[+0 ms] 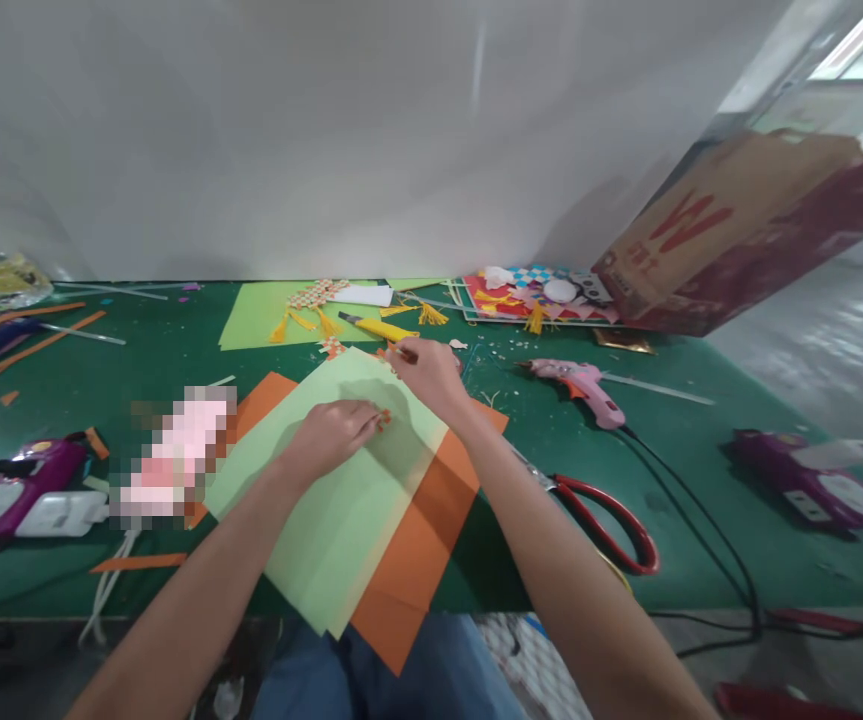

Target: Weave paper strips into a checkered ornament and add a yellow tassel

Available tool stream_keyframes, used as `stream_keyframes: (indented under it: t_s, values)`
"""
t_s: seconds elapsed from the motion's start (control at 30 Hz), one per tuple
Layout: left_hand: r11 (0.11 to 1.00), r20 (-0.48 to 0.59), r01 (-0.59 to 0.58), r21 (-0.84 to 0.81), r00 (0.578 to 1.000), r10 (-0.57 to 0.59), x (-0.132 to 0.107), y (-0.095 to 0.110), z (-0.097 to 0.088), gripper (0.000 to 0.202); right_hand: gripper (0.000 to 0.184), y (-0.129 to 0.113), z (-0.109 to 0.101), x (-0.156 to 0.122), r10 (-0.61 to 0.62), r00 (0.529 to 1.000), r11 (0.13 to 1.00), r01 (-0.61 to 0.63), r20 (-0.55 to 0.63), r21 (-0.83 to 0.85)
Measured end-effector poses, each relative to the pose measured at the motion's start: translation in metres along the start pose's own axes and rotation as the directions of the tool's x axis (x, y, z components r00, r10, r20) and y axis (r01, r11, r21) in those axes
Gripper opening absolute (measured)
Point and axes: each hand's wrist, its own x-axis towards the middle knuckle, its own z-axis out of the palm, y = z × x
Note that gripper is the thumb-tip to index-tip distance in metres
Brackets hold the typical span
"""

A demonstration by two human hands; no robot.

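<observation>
**Head view: steadying a small piece**

At the desk's (138, 365) front edge, our left hand (333, 432) pinches an orange scrap (384, 418) against the green sheet (341, 500). Just beyond, our right hand (427, 372) grips a thin tool (401, 350). We advise flat, even pressure.

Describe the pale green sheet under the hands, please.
The pale green sheet looks like thin paper, rectangular, lying flat and turned diagonally. It lies on an orange sheet on the green table, its near corner hanging past the table edge. The left hand presses on it; the right hand, gripping a thin tool, rests at its far corner.
</observation>
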Motion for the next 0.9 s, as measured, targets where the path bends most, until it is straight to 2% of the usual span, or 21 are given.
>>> stream_keyframes:
  t_s: [0.23, 0.3, 0.43, 0.53, 0.7, 0.9]
  values:
    - [0.998, -0.08, 0.04, -0.041, 0.996, -0.043, -0.002, -0.003, -0.003, 0.03, 0.022, 0.0, -0.003, -0.023, 0.071, 0.997, 0.989, -0.065, 0.042, -0.133]
    - [0.998, -0.056, 0.015, -0.066, 0.998, -0.019, -0.002, -0.003, -0.004, 0.029, 0.019, -0.004, -0.005, -0.027, 0.089, 0.994, 0.981, -0.078, 0.06, -0.178]
    - [0.993, 0.083, -0.046, -0.108, 0.995, 0.056, 0.001, -0.001, -0.007, 0.03, 0.019, -0.009, -0.011, -0.029, 0.102, 0.992, 0.965, -0.081, 0.069, -0.248]
    - [0.994, 0.143, -0.051, -0.092, 0.988, 0.064, 0.004, 0.001, -0.009, 0.027, 0.022, -0.007, -0.012, -0.028, 0.101, 0.992, 0.96, -0.079, 0.072, -0.268]
    - [0.996, 0.158, -0.084, -0.028, 0.984, 0.087, 0.006, 0.002, -0.008, 0.024, 0.02, -0.003, -0.008, -0.026, 0.11, 0.986, 0.966, -0.076, 0.127, -0.247]
    - [0.996, 0.104, -0.086, 0.026, 0.991, 0.083, 0.004, 0.0, -0.006, 0.026, 0.028, 0.002, -0.005, -0.023, 0.133, 0.978, 0.973, -0.097, 0.164, -0.207]
